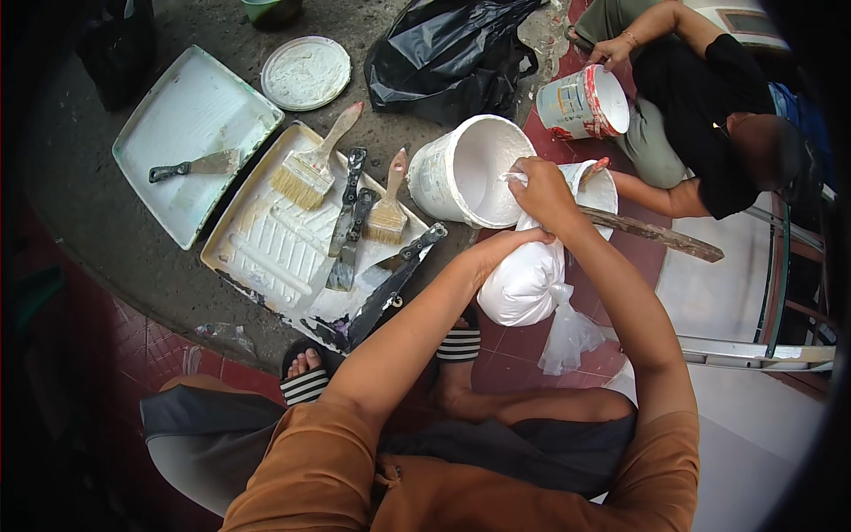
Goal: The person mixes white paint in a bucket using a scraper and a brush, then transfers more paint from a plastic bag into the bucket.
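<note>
Spillage was our worry: our right hand (542,191) pinched the bulging white plastic bag's (525,282) neck, our left hand (496,248) cupped it, beside the tilted white bucket (465,173); a slip would dump it.

To the left of my fingers I see a white rectangular plastic paint tray (257,257) carrying two wooden-handled flat brushes (312,164) and dark metal scrapers (347,222). Further left lies a second pale tray (191,106), a round white lid (306,73) beyond it.
</note>
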Tool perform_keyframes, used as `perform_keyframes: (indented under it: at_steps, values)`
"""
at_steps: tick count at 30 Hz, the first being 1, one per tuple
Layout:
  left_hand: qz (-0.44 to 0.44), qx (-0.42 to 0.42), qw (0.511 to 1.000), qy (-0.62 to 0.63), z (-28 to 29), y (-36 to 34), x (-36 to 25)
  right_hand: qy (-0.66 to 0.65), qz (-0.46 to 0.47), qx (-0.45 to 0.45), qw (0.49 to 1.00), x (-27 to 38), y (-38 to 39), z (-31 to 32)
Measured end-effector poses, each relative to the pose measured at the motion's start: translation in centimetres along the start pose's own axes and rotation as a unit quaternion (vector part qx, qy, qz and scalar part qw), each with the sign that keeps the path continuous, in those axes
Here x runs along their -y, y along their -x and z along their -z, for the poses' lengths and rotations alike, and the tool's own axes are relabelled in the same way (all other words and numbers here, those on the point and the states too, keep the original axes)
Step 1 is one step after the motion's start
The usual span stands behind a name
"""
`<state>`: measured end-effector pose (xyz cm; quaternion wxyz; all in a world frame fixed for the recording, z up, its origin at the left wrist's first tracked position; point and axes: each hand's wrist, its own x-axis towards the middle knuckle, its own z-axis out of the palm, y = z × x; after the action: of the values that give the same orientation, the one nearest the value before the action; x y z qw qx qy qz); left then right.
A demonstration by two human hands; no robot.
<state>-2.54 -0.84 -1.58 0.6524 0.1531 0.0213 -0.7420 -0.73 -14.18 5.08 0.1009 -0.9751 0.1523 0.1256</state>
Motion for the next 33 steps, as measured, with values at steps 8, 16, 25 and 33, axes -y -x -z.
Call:
perform_keyframes:
  at_steps: [8, 16, 25, 33]
  values:
    - [0.008, -0.014, 1.000, 0.009, -0.2, 0.6, -0.4, -0.038, -0.006, 0.030, 0.999, -0.7, -0.2, -0.4]
    - [0.009, -0.004, 0.998, 0.064, 0.5, -0.4, 0.9, -0.034, -0.007, 0.089, 0.995, -0.6, -0.5, -0.6]
    - [0.014, 0.029, 0.990, 0.135, 0.7, -1.1, 1.5, 0.154, 0.030, 0.154, 0.976, -0.4, -1.3, -2.4]
    - [-0.007, 0.020, 0.993, 0.119, 0.5, -0.7, 0.9, 0.340, 0.137, 0.274, 0.889, 1.9, -3.0, -1.4]
